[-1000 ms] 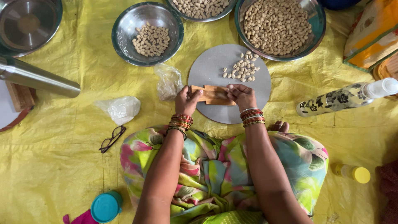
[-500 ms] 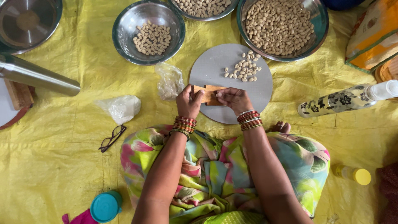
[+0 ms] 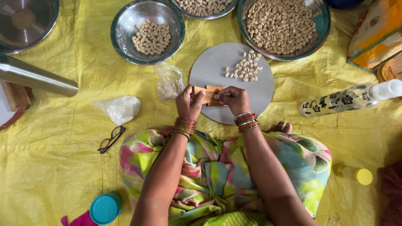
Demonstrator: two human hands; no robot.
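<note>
A small ridged wooden block (image 3: 208, 94) rests on the near part of a round grey board (image 3: 259, 90). My left hand (image 3: 189, 102) grips the block's left end with the thumb on top. My right hand (image 3: 233, 99) is closed at the block's right end, pinching something small against it that I cannot make out. A little pile of pale peeled nuts (image 3: 244, 69) lies on the far half of the board. Both wrists carry stacked red and gold bangles.
Steel bowls of nuts sit beyond the board: a small one (image 3: 125, 25) at left, a large one (image 3: 319, 26) at right. Crumpled plastic bags (image 3: 169, 81), glasses (image 3: 110, 139), a steel cylinder (image 3: 35, 77), a flowered bottle (image 3: 341, 100), a teal lid (image 3: 104, 208) and a yellow-capped jar (image 3: 356, 173) lie on the yellow sheet.
Both hands stay on the wooden block with only slight finger shifts; my right hand has closed in a little toward the block's right end.
</note>
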